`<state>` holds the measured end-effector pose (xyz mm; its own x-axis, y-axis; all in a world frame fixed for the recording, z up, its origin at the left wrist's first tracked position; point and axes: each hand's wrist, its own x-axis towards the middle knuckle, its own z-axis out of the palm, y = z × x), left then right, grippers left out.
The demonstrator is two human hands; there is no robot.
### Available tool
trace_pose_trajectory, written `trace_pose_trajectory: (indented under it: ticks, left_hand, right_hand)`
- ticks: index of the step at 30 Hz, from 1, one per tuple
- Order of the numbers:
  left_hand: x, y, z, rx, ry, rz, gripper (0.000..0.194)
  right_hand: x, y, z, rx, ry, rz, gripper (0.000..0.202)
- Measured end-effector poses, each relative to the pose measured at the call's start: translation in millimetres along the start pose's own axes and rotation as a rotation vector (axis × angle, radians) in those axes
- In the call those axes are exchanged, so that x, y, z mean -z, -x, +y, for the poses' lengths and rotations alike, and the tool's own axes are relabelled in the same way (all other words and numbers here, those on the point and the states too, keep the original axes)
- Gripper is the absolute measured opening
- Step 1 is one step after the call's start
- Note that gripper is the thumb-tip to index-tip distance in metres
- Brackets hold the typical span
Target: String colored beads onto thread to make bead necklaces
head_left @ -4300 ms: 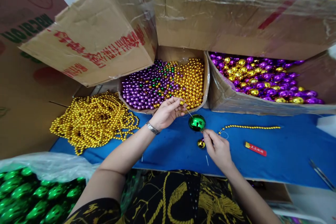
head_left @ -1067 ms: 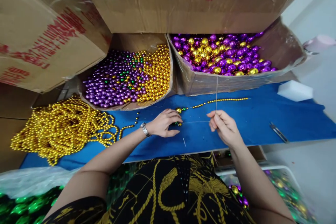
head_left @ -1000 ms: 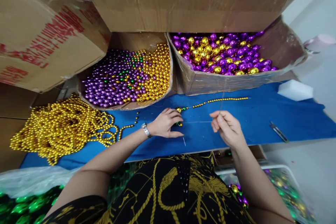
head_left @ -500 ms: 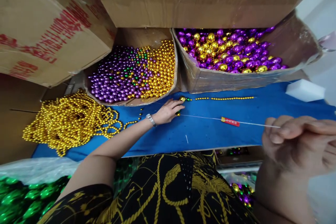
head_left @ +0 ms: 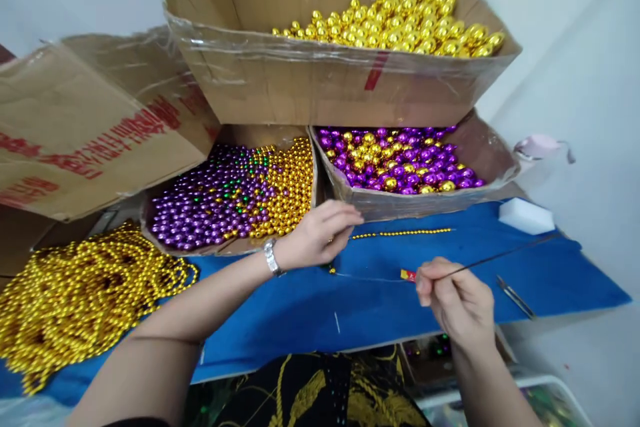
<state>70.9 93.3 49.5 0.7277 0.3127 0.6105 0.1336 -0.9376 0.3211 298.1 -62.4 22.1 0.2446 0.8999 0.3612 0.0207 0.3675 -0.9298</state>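
My right hand (head_left: 457,300) pinches a long thin dark needle (head_left: 493,257) that points up to the right. Close to its fingertips is a small red and yellow tag (head_left: 407,275) on a pale string (head_left: 370,277). That string runs left to a small gold bead (head_left: 332,270) on the blue cloth. My left hand (head_left: 320,233), with a silver watch (head_left: 271,257) at the wrist, is raised over the cloth, fingers curled toward the thumb; what they hold, if anything, is hidden. Just right of it lies a strand of small gold beads (head_left: 410,233).
Boxes of purple and gold beads (head_left: 235,200), larger balls (head_left: 400,160) and gold balls (head_left: 400,23) stand behind. Heaped gold bead strands (head_left: 100,293) lie left. At right are a white foam block (head_left: 527,215) and metal tweezers (head_left: 516,297) on the blue cloth (head_left: 280,320).
My right hand has come in from the far right to beside the tag, and the needle now shows. The left hand has lifted off the cloth and curled. The view has tilted up.
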Motion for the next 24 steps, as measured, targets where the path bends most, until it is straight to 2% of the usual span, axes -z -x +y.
trace_pose_trajectory:
  ticks: [2,3,5,8,11,13,18,21,24]
  left_hand:
    - [8.4,-39,-17,0.065,-0.081,0.026,0.024]
    - [9.8,-58,-29,0.111,-0.134,-0.011,0.023]
    - [6.8,-92,-55,0.225,-0.262,-0.192,0.024]
    - [-8.5,-133,-89,0.354,-0.481,-0.534,0.03]
    - [-25.3,-157,-108,0.419,-0.6,-0.795,0.035]
    - [-32.8,-166,-114,0.446,-0.615,-0.896,0.035]
    - [-38.7,-171,-119,0.45,-0.631,-0.958,0.035]
    - [-40.9,-170,-114,0.413,-0.619,-0.824,0.032]
    - [-48.2,-170,-106,0.275,-0.384,-0.763,0.039]
  right_hand:
    - [3,2,6,-0.007,0.011,-0.024,0.021]
    - [4,3,8,-0.011,0.015,-0.027,0.021]
    - [5,5,12,-0.02,0.023,-0.027,0.02]
    - [5,7,15,-0.039,0.048,-0.045,0.02]
    - [5,7,13,-0.044,0.093,-0.053,0.021]
    - [6,7,11,-0.037,0.114,-0.054,0.021]
    - [8,5,11,-0.031,0.144,-0.015,0.021]
    - [10,3,15,-0.035,0.136,-0.034,0.021]
    - [10,3,20,-0.041,0.126,-0.043,0.022]
